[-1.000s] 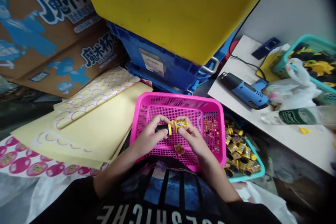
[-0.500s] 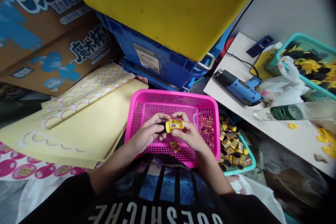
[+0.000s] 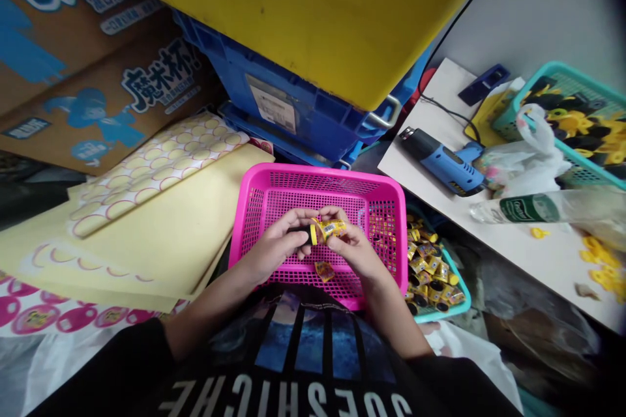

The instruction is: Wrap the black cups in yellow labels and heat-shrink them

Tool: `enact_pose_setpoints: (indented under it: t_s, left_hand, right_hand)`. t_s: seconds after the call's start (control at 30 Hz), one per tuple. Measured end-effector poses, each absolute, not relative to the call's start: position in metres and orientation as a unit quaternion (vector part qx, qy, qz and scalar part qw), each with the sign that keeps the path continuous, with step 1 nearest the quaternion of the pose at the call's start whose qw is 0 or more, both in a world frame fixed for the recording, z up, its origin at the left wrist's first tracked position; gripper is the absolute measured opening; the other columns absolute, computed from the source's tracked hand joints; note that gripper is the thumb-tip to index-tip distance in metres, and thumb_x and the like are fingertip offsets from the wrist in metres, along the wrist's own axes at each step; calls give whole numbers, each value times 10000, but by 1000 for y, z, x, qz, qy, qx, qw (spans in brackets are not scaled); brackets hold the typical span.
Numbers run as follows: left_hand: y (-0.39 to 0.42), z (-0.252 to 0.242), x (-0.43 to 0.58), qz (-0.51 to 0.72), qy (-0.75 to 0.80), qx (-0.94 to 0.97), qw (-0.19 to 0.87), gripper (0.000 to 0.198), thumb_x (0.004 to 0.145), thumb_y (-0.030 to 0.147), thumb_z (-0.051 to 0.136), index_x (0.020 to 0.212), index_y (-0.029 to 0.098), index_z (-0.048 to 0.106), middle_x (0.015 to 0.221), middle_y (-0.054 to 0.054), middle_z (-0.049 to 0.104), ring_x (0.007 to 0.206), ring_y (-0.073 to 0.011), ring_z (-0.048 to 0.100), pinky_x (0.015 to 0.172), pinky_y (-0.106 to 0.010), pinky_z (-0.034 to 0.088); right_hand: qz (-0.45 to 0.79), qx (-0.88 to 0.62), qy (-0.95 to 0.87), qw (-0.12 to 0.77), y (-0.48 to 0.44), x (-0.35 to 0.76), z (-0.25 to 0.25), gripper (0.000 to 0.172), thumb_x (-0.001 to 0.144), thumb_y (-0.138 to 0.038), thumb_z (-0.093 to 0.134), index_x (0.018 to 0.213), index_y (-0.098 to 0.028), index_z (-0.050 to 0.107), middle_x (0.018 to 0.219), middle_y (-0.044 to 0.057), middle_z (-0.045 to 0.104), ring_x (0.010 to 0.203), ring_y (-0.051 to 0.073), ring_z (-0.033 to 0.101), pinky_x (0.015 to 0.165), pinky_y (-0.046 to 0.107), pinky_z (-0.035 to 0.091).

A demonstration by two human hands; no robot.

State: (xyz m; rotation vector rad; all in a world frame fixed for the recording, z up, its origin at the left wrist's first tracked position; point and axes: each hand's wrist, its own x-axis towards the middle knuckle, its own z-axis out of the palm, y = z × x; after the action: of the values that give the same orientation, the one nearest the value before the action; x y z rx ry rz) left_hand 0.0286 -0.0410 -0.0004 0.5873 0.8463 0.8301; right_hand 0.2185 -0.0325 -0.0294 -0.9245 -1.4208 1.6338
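My left hand [image 3: 276,242] and my right hand [image 3: 355,249] meet above a pink plastic mesh basket [image 3: 317,174]. Between them is a small dark bottle with a yellow cap [image 3: 313,234]. Its body is mostly hidden by my left fingers. A crinkled yellow printed sleeve [image 3: 330,229] sits around the bottle, pinched by my right fingertips. Another loose yellow wrapper [image 3: 324,271] lies on the basket floor below my hands.
A teal basket [image 3: 443,316] of labelled small bottles sits beside the pink one. Sticker sheets [image 3: 147,176] lie to the left. A blue heat gun [image 3: 443,168] and a plastic water bottle [image 3: 528,208] rest on a white table [image 3: 508,241]. Blue and yellow crates stand ahead.
The yellow sleeve now sits tilted and crinkled, where half a second ago it lay straight around the bottle. My head view has drifted slightly.
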Motion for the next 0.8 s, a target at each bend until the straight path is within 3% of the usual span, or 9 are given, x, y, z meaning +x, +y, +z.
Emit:
enact_pose_setpoints:
  t_s: [0.23, 0.43, 0.67, 0.8]
  left_hand:
    - [-39, 6, 20, 398, 352, 233, 815, 195, 720, 213, 581, 910, 168, 594, 900, -22, 590, 573, -79, 531, 486, -211, 348]
    - [-42, 4, 26, 394, 343, 221, 823, 193, 748, 193, 578, 941, 184, 570, 804, -1, 558, 612, -93, 541, 540, -223, 375]
    - [-45, 1, 33, 391, 371, 247, 805, 260, 783, 184, 602, 1040, 191, 564, 960, -23, 569, 664, -85, 553, 578, -228, 406]
    - [-45, 0, 34, 390, 402, 294, 775, 265, 801, 210, 596, 1062, 169, 570, 877, -18, 574, 681, -98, 556, 620, -250, 428]
  right_hand:
    - [639, -395, -537, 383, -34, 218, -30, 222, 827, -500, 679, 892, -288, 677, 1206, 35, 460, 1205, 227, 420, 1083, 436, 351]
    - [639, -384, -541, 389, -34, 215, -29, 172, 822, -457, 699, 880, -296, 679, 1207, 27, 454, 1177, 223, 433, 1051, 418, 375]
    - [639, -380, -548, 383, -35, 217, -29, 188, 824, -459, 698, 908, -292, 690, 1187, 39, 474, 1176, 228, 429, 1064, 421, 369]
    - [616, -395, -558, 391, -32, 218, -29, 193, 836, -484, 680, 878, -298, 711, 1167, 39, 481, 1190, 230, 432, 1093, 450, 333]
